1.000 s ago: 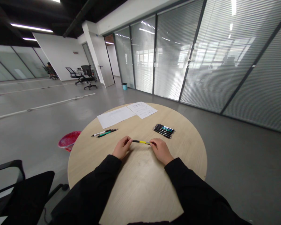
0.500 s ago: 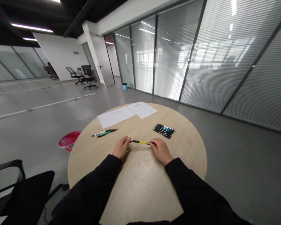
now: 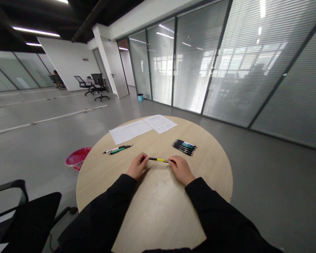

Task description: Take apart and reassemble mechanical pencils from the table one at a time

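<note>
A yellow and black pen is held level between my two hands, above the middle of the round wooden table. My left hand pinches its black end, and my right hand pinches the other end, where the clip shows. Two pens, one white and black and one green and black, lie at the left of the table. Beyond my right hand, several dark pens lie side by side in a row.
Two printed sheets lie at the table's far side. A red basin stands on the floor at the left, and a black chair is at the lower left. Farther off are office chairs, a blue bin and glass walls with blinds.
My left hand's fingertips have shifted slightly to the right along the pen, covering more of its black end. My right hand and the pens on the table have not moved.
</note>
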Available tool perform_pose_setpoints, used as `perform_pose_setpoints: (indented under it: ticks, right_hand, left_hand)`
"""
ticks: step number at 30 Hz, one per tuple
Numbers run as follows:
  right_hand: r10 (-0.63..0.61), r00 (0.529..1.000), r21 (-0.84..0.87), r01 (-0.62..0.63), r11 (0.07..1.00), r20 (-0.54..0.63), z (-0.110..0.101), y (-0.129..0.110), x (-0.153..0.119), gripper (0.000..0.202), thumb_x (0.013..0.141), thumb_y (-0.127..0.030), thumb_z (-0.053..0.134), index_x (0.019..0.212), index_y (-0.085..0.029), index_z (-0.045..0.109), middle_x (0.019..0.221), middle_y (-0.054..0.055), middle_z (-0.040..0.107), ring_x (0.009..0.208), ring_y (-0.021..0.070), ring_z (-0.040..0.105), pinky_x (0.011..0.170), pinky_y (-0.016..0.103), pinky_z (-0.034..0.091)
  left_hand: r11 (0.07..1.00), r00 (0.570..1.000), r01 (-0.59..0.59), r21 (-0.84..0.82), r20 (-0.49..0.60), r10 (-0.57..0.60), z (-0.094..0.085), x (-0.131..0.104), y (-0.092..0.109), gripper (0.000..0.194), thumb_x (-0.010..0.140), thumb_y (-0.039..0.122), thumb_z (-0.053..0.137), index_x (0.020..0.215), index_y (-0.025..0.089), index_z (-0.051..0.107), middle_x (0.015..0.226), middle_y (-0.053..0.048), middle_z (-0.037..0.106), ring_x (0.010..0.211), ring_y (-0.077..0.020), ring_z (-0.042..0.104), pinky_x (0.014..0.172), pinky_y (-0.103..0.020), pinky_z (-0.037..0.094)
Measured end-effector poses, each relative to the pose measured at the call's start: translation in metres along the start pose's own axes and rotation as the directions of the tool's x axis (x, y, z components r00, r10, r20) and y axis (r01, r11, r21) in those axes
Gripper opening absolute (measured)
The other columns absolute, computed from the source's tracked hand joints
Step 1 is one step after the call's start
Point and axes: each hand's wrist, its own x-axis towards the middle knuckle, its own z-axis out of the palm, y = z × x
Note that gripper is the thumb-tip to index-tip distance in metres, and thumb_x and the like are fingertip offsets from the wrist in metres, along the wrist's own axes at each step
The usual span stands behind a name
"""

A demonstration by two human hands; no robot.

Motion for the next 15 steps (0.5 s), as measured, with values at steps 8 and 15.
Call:
perform_pose_setpoints:
  ticks: [8,15]
  right_hand:
    - [-0.009,1.0,-0.003,0.009,1.0,0.002,-0.0002,0.0005,-0.0003,0.015,0.091,-0.014,0.057,0.093,-0.02,0.071,0.089,0.006,0.07,0.086,0.0206,0.061,0.08,0.032,0.045]
    - [-0.008,1.0,-0.001,0.008,1.0,-0.007,0.0001,0.0003,0.0,0.014,0.091,-0.016,0.057,0.094,-0.02,0.071,0.09,0.006,0.07,0.086,0.0206,0.061,0.08,0.032,0.044]
  left_hand:
    - [0.998,1.0,-0.013,-0.061,-0.02,0.012,0.0017,-0.0001,0.0024,0.027,0.087,0.046,0.056,0.082,0.02,0.052,0.062,0.006,0.046,0.054,-0.0117,0.041,0.053,-0.024,0.033]
    - [0.987,0.996,0.091,0.135,-0.027,-0.088,-0.0016,-0.002,0.0067,0.048,0.093,0.057,0.038,0.065,0.02,0.05,0.053,0.004,0.044,0.051,-0.0133,0.041,0.052,-0.026,0.03]
